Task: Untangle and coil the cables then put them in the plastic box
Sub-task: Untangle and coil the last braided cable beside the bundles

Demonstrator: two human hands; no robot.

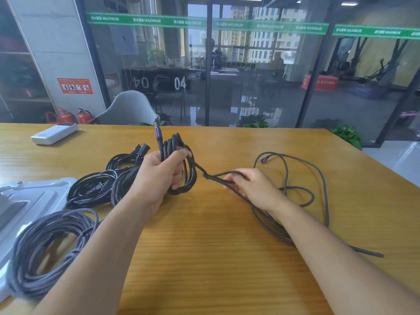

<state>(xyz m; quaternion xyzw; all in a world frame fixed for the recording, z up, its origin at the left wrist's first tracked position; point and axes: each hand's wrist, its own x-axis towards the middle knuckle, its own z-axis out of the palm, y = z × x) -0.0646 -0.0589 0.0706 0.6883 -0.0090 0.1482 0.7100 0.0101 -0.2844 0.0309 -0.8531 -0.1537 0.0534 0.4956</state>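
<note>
My left hand (159, 171) grips a partly wound coil of dark braided cable (186, 162) above the wooden table, its USB plug (157, 130) pointing up. From the coil a strand runs right to my right hand (247, 187), which pinches it. The loose remainder of the cable (302, 176) lies in loops on the table to the right. A finished grey braided coil (52, 248) lies partly on the plastic box (34, 196) at the left. Glossy black coiled cables (95, 187) sit beside the box.
A white power bank (54, 133) lies at the table's far left. The table's far edge (227, 128) meets a glass wall, with a grey chair (129, 108) behind it. The right table edge (375, 169) slants toward me.
</note>
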